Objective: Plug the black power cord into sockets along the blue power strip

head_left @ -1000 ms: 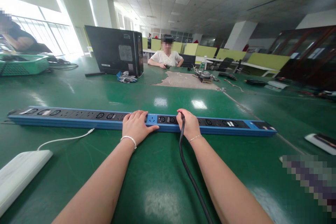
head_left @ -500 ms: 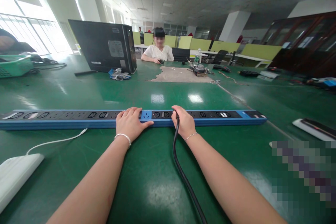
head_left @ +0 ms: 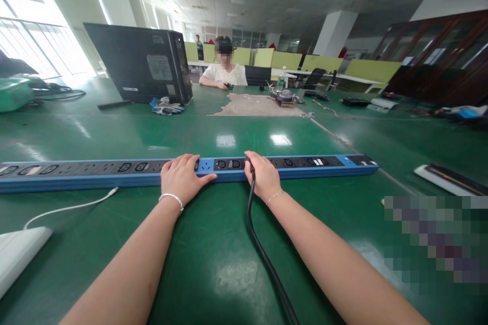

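Note:
A long blue power strip [head_left: 206,177] with black socket panels lies across the green table. My left hand [head_left: 180,176] grips it left of its middle, fingers over the top and far edge, thumb stretched along the near side. To the right, my right hand [head_left: 264,174] is closed around the plug end of a black power cord [head_left: 256,244], pressed against the strip's sockets. The plug itself is hidden by my fingers, so how deep it sits in a socket cannot be seen. From my hand the cord runs down toward the bottom edge.
A white device [head_left: 23,251] with a white cable [head_left: 72,209] lies at the left. Farther back stand a black computer case [head_left: 133,63] and gloves [head_left: 166,106]. A person [head_left: 224,71] sits across the table. A bottle [head_left: 282,78] and electrical parts [head_left: 285,96] are beyond the strip.
The whole view has shifted slightly, so the scene sits a little farther left. Both hands keep their hold on the power strip and the cord's plug end.

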Demonstrator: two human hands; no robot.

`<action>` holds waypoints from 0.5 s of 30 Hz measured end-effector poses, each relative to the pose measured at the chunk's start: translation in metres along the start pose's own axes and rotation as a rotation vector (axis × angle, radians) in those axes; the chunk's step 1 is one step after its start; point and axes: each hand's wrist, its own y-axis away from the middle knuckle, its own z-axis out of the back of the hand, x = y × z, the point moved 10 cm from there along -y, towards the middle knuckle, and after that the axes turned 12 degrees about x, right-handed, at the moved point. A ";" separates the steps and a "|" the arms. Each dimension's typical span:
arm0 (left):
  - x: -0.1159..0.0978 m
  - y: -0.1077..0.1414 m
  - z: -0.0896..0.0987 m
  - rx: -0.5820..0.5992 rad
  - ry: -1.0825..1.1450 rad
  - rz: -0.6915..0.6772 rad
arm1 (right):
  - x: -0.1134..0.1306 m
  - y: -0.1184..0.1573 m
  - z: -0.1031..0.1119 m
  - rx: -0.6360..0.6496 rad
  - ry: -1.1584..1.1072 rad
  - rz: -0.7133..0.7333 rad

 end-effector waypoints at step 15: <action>0.000 0.001 -0.001 0.013 0.002 0.006 | -0.003 0.000 -0.001 0.030 -0.050 -0.012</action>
